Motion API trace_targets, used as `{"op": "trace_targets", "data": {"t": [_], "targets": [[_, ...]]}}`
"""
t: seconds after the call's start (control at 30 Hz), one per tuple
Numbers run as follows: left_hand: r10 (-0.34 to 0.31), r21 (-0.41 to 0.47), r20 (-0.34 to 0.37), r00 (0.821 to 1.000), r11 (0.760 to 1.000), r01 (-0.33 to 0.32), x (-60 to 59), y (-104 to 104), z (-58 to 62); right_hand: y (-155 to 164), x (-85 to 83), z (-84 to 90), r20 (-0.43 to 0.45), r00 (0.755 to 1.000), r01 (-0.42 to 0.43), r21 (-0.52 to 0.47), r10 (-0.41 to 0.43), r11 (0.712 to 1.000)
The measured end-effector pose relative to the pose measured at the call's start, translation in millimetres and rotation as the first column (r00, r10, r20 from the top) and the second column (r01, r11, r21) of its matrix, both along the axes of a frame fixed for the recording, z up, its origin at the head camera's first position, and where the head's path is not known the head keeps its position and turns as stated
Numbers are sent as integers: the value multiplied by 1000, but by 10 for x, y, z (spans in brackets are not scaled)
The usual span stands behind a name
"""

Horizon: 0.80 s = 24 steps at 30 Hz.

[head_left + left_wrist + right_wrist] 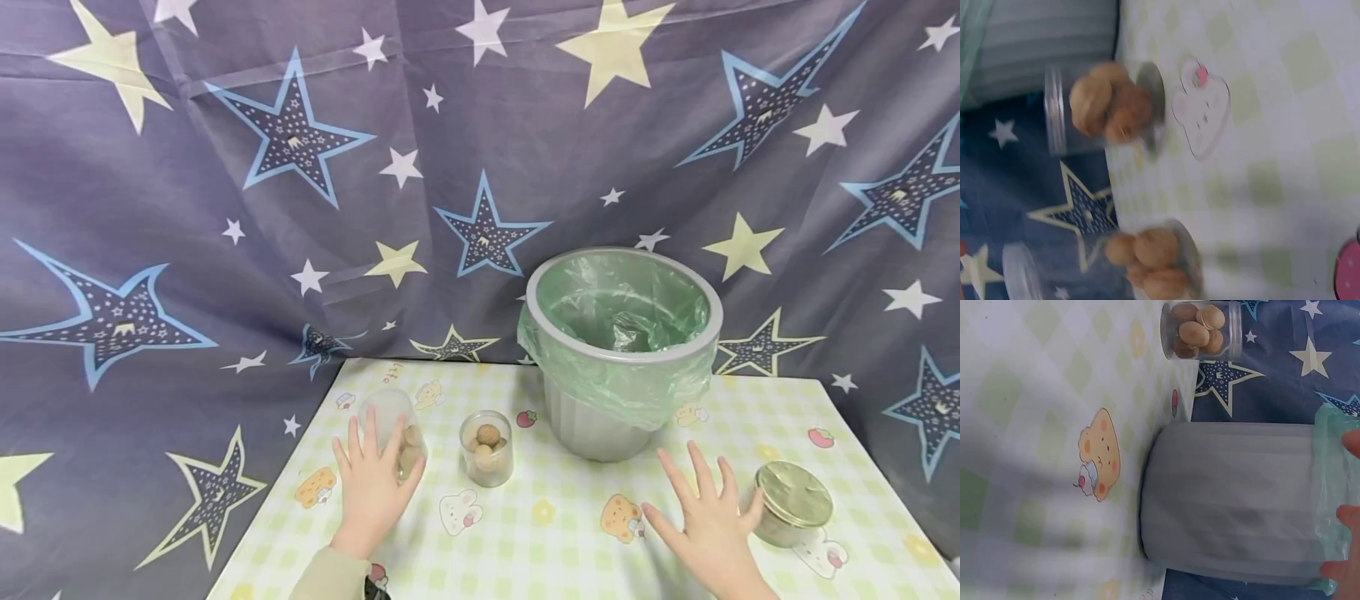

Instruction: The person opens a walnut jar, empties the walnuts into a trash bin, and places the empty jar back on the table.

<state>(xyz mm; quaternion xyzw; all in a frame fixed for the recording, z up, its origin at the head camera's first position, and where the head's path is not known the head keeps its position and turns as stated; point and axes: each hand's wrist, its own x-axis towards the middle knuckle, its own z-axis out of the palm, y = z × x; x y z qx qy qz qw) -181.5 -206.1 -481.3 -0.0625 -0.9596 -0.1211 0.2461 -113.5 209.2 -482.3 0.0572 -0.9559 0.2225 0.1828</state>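
Observation:
My left hand (372, 492) is spread in front of a tall clear jar (388, 403) with walnuts (411, 446) at its bottom; whether the fingers touch it I cannot tell. To its right stands a shorter clear jar (491, 471), also holding several walnuts (1110, 100). My right hand (708, 529) hovers with fingers spread, holding nothing. Closest to it is a round container with a gold lid (795, 493). In the right wrist view, a few fingertips (1350, 515) show at the right edge, in front of the bin's green liner.
A grey bin (600, 425) lined with a green plastic bag (637, 392) stands at the back of the table, right of the jars. The tablecloth (555, 550) is green checked with printed cartoons. Behind hangs a dark curtain (420, 333) with stars.

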Motion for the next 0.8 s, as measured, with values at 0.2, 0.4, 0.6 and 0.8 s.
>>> {"op": "trace_targets", "data": {"t": [0.2, 0.4, 0.6, 0.8], "targets": [[37, 12, 43, 998, 999, -37, -58, -170, -68, -74, -27, -81, -33, 997, -65, -4, 65, 998], [64, 130, 51, 997, 989, -70, -116, -261, -166, -179, -51, -124, -52, 991, -122, -27, 121, 992], [37, 442, 241, 970, 885, -144, -221, -268, -248, -278, -56, -180, -84, 982, -172, -53, 167, 984], [-23, 681, 354, 935, 691, -241, -354, -273, -312, -409, -38, -207, -91, 976, -204, -71, 197, 977]]}}
